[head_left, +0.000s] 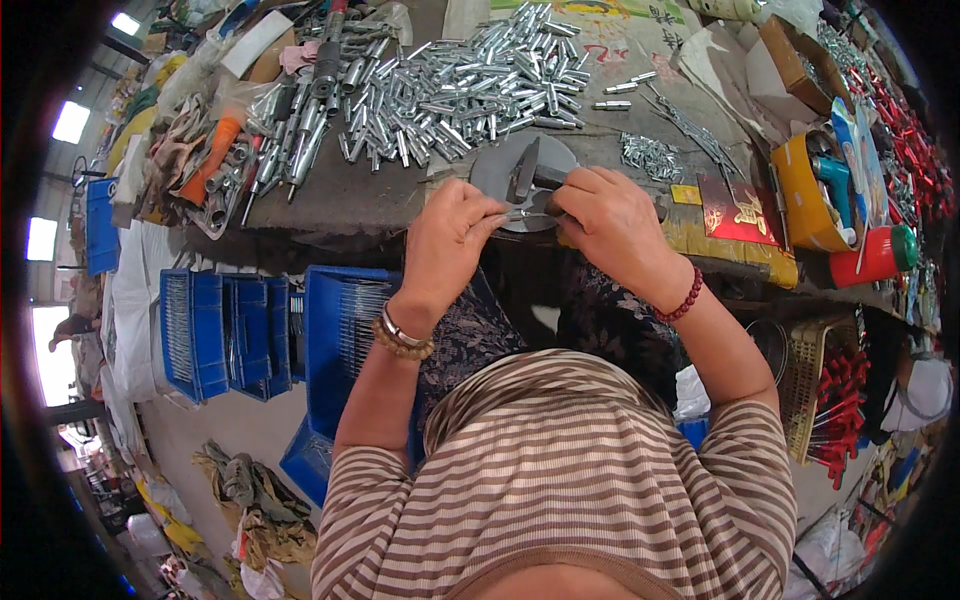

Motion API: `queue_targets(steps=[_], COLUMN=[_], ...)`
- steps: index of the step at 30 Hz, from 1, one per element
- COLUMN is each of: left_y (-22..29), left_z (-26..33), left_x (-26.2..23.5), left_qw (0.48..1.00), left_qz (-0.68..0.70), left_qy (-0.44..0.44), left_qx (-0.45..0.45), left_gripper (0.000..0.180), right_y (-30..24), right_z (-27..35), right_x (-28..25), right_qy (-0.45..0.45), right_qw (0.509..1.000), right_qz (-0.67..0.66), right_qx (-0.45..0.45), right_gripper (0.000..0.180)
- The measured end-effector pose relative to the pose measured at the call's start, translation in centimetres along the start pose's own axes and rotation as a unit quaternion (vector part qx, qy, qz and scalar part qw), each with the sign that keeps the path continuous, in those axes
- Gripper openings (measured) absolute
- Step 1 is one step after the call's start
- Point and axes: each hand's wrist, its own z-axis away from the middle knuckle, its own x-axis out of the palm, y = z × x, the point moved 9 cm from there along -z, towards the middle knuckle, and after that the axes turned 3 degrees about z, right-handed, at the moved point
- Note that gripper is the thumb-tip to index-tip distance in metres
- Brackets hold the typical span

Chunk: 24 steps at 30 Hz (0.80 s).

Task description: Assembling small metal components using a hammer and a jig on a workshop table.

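Observation:
My left hand point(452, 240) pinches a small silvery metal piece point(516, 214) between thumb and fingertips, just over the near edge of a round grey metal disc point(490, 168). Close by on the right, my right hand point(618, 228) has its fingers pressed together at the other end of that piece. What its fingertips hold is too small and covered to make out. A hammer point(525, 168) lies across the disc, its dark handle passing beneath my right hand. Beyond the disc, silvery metal tubes point(470, 95) are heaped on the workbench point(350, 208).
Small metal parts point(650, 156), long thin rods point(695, 130) and a red card point(738, 212) lie to the right. A yellow box point(808, 195) and a red jar point(868, 262) stand farther right. Blue bins point(318, 320) sit below left; a basket point(803, 385) holds red-handled pieces below right.

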Motion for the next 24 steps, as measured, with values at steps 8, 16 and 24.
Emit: queue_targets(steps=[8, 16, 24], left_y=[1.4, 1.2, 1.4], left_z=[0.0, 0.5, 0.8], left_x=[0.5, 0.2, 0.1], left_qw=[0.996, 0.995, 0.993], left_qz=[-0.069, -0.068, -0.07], left_qy=[0.018, 0.042, 0.054], left_qx=[0.06, 0.063, 0.082], left_gripper=[0.014, 0.015, 0.018], right_y=[0.2, -0.6, 9.1], right_z=[-0.1, 0.8, 6.0], right_x=[0.5, 0.9, -5.6], right_qy=[0.022, 0.033, 0.131], right_qw=[0.999, 0.999, 0.961], right_qz=[-0.019, -0.004, 0.099], right_qx=[-0.016, -0.027, 0.222], right_gripper=[0.015, 0.012, 0.014])
